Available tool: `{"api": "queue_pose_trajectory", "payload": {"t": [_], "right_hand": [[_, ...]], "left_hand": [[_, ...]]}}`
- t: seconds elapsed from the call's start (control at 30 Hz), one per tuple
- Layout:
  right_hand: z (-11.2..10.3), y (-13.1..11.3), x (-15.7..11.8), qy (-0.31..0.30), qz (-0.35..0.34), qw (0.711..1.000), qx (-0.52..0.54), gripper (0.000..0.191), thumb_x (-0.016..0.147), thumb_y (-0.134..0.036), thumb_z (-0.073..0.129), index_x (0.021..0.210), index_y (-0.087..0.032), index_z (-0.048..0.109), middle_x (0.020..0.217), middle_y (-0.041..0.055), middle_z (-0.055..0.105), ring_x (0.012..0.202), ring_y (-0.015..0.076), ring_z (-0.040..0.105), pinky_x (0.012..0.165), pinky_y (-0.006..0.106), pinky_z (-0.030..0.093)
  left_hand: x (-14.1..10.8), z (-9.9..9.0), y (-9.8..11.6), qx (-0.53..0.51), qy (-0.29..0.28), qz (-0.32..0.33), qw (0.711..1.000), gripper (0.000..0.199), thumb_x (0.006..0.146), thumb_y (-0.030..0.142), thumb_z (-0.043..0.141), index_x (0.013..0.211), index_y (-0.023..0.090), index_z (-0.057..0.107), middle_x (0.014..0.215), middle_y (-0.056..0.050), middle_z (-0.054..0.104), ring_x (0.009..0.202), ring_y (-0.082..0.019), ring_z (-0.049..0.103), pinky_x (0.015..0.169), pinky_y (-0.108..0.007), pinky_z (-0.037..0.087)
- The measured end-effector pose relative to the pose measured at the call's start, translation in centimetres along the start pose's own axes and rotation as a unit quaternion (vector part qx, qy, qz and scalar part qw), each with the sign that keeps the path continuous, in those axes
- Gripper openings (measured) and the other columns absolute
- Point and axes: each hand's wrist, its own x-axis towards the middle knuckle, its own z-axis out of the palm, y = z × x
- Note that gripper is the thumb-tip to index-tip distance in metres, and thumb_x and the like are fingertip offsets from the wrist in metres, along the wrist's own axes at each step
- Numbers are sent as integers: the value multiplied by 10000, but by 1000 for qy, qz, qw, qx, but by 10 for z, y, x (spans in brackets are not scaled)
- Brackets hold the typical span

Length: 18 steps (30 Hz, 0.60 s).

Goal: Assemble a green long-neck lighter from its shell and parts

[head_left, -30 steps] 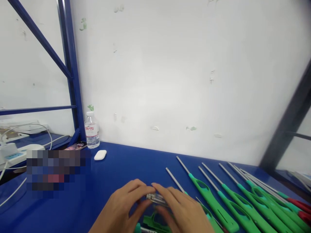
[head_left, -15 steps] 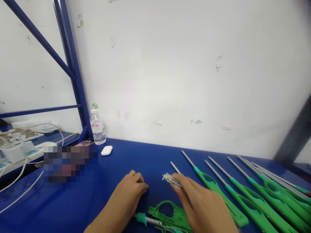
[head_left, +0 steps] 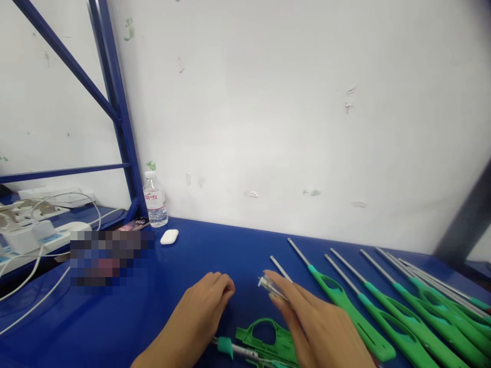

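Note:
My right hand (head_left: 318, 327) pinches a small clear plastic lighter gas tank (head_left: 271, 287), its pale tip pointing up and left. To its left, my left hand (head_left: 205, 301) is curled palm down over the table; its fingertips are turned under and what they hold, if anything, is hidden. Between and below the hands lies an opened green lighter handle shell (head_left: 282, 343), partly covered by my right hand. A metal tube with a teal collar (head_left: 225, 346) lies against the shell, running partly behind my left wrist.
Several green long-neck lighters (head_left: 355, 314) lie side by side at right on the blue table (head_left: 215, 245). A water bottle (head_left: 155, 202), a white earbud case (head_left: 169, 236) and a phone (head_left: 135, 224) sit at back left. Power strips (head_left: 57, 240) with white cables are at far left.
My left fingers have curled in slightly more. My right hand keeps the clear tank, which has tilted a little. The view has shifted slightly.

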Motion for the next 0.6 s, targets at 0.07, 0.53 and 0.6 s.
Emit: {"api": "queue_pose_trajectory", "payload": {"t": [0.07, 0.53, 0.6], "right_hand": [[0, -4, 0, -30, 9, 999, 19, 444, 1247, -378, 288, 1393, -355, 706, 1108, -7, 899, 765, 228, 892, 552, 284, 625], [-5, -6, 1, -79, -70, 994, 15, 466, 1272, -433, 261, 1365, -286, 693, 910, -23, 769, 602, 149, 758, 487, 346, 381], [-5, -5, 1, -87, -79, 993, 3, 474, 1272, -425, 249, 1388, -285, 686, 915, -21, 771, 613, 155, 767, 490, 350, 384]], "left_hand": [[-2, -7, 9, -64, 23, -11, 998, 266, 1109, 181, 522, 1013, 230, 765, 965, -15, 810, 858, -184, 750, 824, -322, 605], [-5, -34, 43, -310, 57, 3, 949, 227, 1038, 332, 654, 957, 288, 862, 922, 10, 816, 803, -141, 753, 717, -218, 569], [-6, -34, 43, -317, 60, 8, 947, 206, 1029, 331, 678, 947, 294, 863, 907, 20, 820, 796, -138, 748, 731, -215, 565]]}}
